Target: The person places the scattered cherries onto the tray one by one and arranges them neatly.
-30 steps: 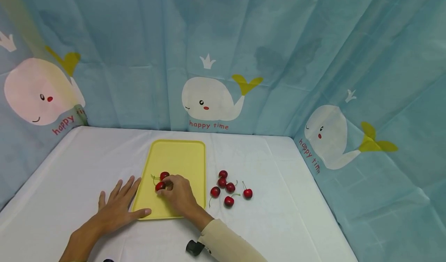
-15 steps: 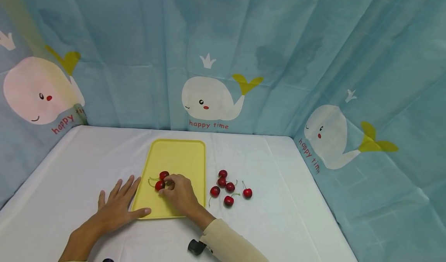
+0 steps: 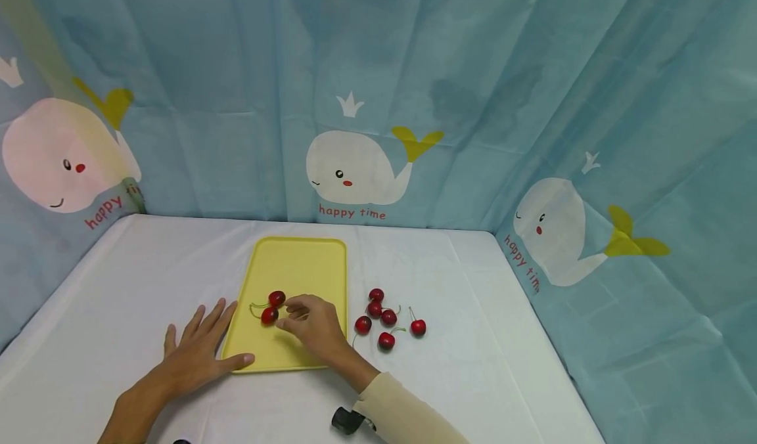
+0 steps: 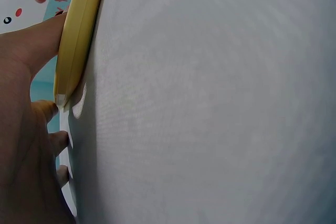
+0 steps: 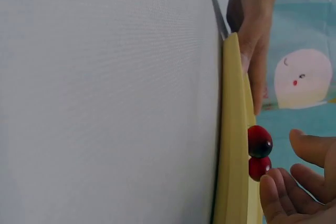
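Observation:
Two red cherries with green stems lie side by side on the yellow tray [image 3: 301, 260]: a farther cherry [image 3: 276, 298] and a nearer cherry [image 3: 269, 316]. Just right of them hovers my right hand [image 3: 316, 326], thumb and fingers parted with nothing between them. In the right wrist view a small gap shows between the thumb and the nearer cherry [image 5: 260, 141]. My left hand [image 3: 195, 355] lies with fingers spread along the tray's left edge, its thumb over the near left corner. The left wrist view shows that thumb over the tray's rim [image 4: 79, 35].
Several more cherries [image 3: 388, 317] lie on the white tablecloth [image 3: 473, 365] right of the tray. A black object [image 3: 345, 421] sits by the right sleeve. A blue curtain [image 3: 236, 102] with printed whales hangs behind and at both sides.
My right hand has let go of the nearer cherry and drawn back slightly to the right. That cherry stays beside the other one. The left hand holds its place.

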`<act>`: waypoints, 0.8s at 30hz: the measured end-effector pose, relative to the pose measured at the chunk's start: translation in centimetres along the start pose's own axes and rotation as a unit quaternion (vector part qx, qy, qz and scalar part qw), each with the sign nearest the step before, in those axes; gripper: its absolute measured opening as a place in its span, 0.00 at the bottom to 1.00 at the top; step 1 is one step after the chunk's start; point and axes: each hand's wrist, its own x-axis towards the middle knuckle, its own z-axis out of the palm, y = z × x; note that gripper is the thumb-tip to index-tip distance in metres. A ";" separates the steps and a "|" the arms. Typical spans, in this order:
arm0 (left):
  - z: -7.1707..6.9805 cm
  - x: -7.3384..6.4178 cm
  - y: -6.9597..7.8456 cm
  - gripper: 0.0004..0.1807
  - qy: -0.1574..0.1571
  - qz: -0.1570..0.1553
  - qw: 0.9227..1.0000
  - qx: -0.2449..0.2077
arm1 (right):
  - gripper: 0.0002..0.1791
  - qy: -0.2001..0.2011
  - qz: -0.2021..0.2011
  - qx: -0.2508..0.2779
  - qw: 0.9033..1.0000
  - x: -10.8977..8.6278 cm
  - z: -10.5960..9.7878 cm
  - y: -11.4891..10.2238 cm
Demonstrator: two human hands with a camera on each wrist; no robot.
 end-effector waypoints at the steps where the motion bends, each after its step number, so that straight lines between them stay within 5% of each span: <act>1: 0.0 0.0 0.0 0.64 -0.001 -0.001 1.000 0.000 | 0.18 0.003 -0.001 0.004 1.000 -0.1 -0.2 0.0; 24: 0.0 0.1 0.0 0.65 -0.005 -0.005 1.000 -0.011 | 0.21 0.061 0.022 0.066 0.996 -2.8 -6.6 1.7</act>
